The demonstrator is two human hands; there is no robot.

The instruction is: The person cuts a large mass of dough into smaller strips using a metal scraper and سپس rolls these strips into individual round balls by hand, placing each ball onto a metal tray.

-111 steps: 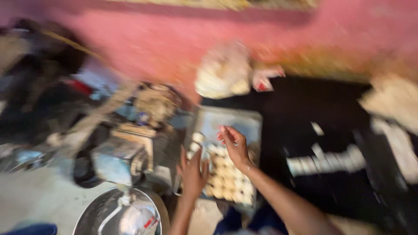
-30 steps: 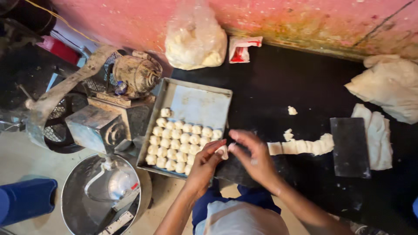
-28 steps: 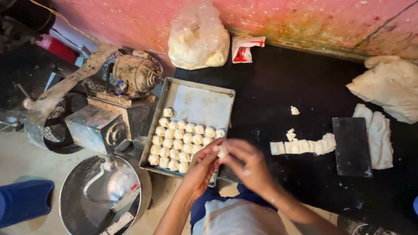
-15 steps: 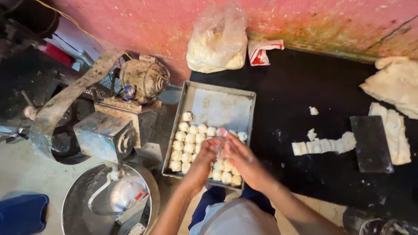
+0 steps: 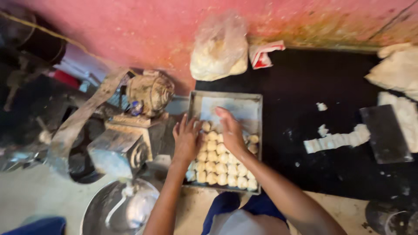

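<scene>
Both hands, the left hand spread flat and the right hand loosely curled, neither grip grasping anything, press the small pale dough balls in the rectangular grey metal tray at 6 o'clock of the black tabletop, and pushing may squash them.

pale cream dough balls fill a dull grey metal tray — its bare end smeared whitish. the worktop is black, flecked with white crumbs, and carries a strip of off-white cut dough beside a dark grey scraper. the wall is mottled pink-red — a clear bag holds yellowish dough, next to a red-and-white packet.
</scene>
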